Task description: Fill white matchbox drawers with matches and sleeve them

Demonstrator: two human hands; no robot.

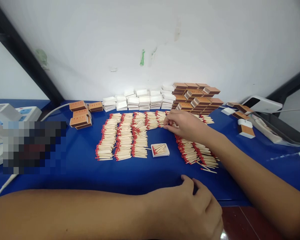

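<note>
Rows of red-tipped matches (123, 136) lie on the blue table (90, 176). Between the left and right rows is a small white tray (168, 154) holding several matches. My right hand (181, 123) reaches over the rows at the back, thumb and fingertips pinched together at the matches; whatever is between the fingertips is too small to make out. My left hand (190, 206) is at the table's front edge, below the right rows, with its fingers curled inward. Its palm side is hidden, and no object shows in it.
White trays (138, 100) are stacked along the wall, beside piled brown matchboxes (200, 100). More matchboxes (80, 115) stand at the left, near a power strip (27, 115). A white device (261, 103) and loose boxes lie at the right.
</note>
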